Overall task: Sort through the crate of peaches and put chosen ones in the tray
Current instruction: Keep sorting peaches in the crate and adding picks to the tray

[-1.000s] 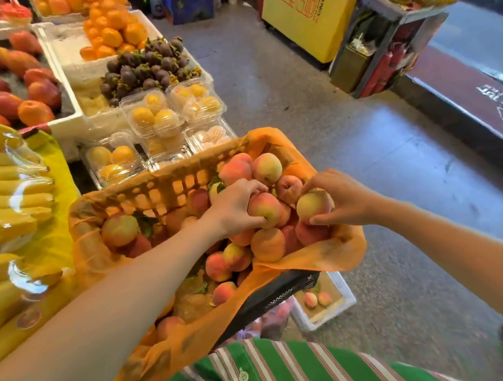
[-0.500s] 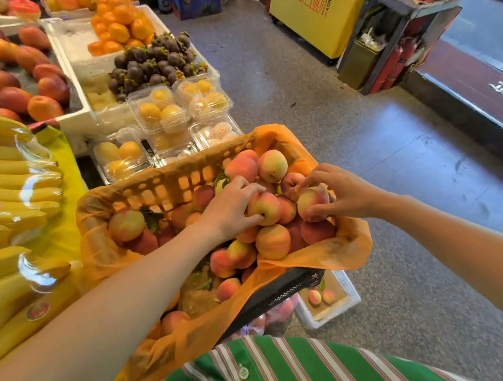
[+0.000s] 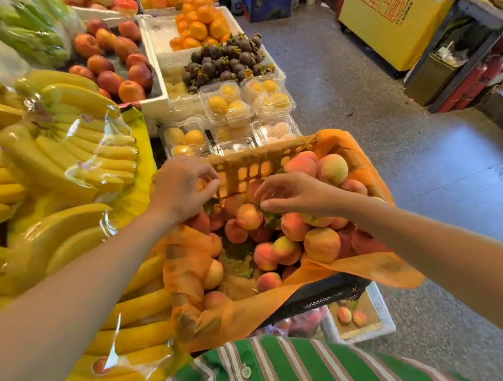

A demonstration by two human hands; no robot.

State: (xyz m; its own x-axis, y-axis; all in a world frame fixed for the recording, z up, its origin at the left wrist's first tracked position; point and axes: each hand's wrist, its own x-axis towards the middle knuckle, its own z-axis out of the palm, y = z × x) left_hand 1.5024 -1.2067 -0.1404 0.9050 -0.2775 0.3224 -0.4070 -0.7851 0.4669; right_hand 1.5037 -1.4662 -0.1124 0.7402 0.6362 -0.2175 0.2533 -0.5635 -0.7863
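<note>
Fruit market stall beside a grey floor. At left lie bananas (image 3: pixel 7 195) wrapped in clear film. The left hand (image 3: pixel 180 186) is at the far corner of the crate (image 3: pixel 250 165), its fingers curled; what it holds I cannot tell. The crate, lined with an orange sheet (image 3: pixel 364 268), is full of peaches (image 3: pixel 320 243). The right hand (image 3: pixel 298 195) is half open, with its fingertips on the top peaches. Lower right, the white tray (image 3: pixel 382 310) holds two peaches.

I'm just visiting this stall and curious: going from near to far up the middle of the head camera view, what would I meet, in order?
The green striped shirt → crate of peaches → clear plastic boxes of yellow fruit → mangosteens → oranges.
</note>
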